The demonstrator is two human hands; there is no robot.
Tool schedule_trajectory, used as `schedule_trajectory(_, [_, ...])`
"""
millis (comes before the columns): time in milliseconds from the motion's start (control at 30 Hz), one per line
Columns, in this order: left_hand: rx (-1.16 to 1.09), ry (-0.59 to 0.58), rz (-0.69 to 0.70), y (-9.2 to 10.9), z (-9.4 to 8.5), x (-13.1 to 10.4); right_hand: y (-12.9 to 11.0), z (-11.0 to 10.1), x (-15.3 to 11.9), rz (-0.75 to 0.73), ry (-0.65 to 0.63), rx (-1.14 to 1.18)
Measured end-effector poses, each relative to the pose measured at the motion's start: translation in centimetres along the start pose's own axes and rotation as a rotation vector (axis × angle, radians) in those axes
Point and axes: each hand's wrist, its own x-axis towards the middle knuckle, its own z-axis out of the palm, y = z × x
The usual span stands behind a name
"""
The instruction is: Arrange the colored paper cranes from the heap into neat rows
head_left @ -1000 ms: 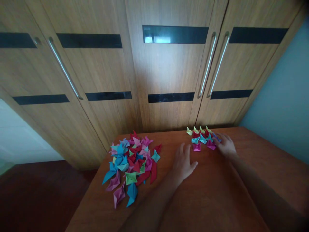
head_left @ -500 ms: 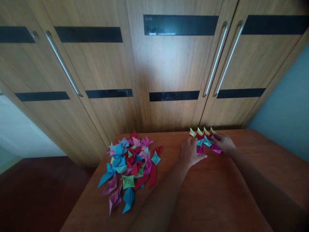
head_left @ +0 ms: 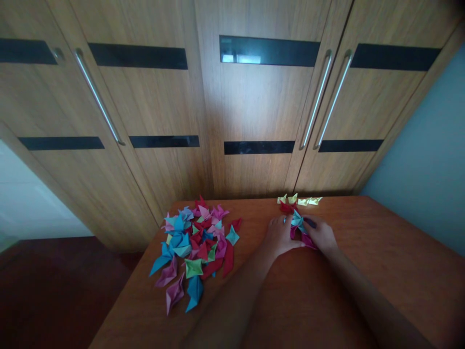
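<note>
Small folded paper pieces lie in a cluster near the table's back edge. My left hand [head_left: 281, 236] curls around the left side of light-blue pieces [head_left: 297, 220] and magenta pieces [head_left: 308, 241]. From the right, my right hand [head_left: 321, 235] presses its fingers against the same pieces. Which piece each hand grips is hidden by the fingers. Just behind them are red pieces [head_left: 287, 207], and farther back a row of yellow pieces [head_left: 303, 201] stands free of both hands.
A large loose pile of folded paper [head_left: 196, 242] in blue, pink, red and green covers the left part of the wooden table [head_left: 327, 310]. Wooden cabinet doors [head_left: 254, 106] with metal handles rise right behind the table.
Both hands have moved slightly left and nearer to me with the light-blue and magenta pieces, which are bunched closer together. The yellow row now stands apart behind them. The view has shifted a little.
</note>
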Motion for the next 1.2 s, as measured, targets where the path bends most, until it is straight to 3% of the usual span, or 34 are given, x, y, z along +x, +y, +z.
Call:
schedule_trajectory(133, [-0.196,0.033,0.007,0.3,-0.7,-2.1,-1.7,0.4,-2.0,0.141,-0.006,0.213])
schedule_trajectory(267, [-0.368,0.152,-0.055,0.4,-1.0,-3.8,-3.8,1.5,-3.8,0.196,0.053,0.441])
schedule_trajectory(433, [-0.427,0.278,-0.149,0.8,-1.8,-5.3,-8.4,3.2,-5.7,0.269,0.153,0.724])
schedule_trajectory(533, [-0.506,0.365,-0.199,1.4,-3.1,-6.2,-11.7,4.2,-6.4,0.348,0.188,0.948])
schedule_trajectory(733, [-0.526,0.497,-0.255,0.8,-8.7,-8.6,-18.7,6.5,-6.6,0.381,0.129,1.183])
schedule_trajectory(1000, [-0.225,0.563,-0.28,-3.5,-18.4,-11.5,-27.9,10.1,-4.6,0.112,-0.032,1.158])
schedule_trajectory(1100, [-0.135,0.519,-0.253,-6.2,-21.1,-12.3,-29.3,11.6,-3.6,-0.001,-0.085,1.107])
schedule_trajectory(1200, [-0.012,0.476,-0.285,-8.8,-22.9,-13.1,-28.4,12.8,-2.8,-0.042,-0.113,1.014])
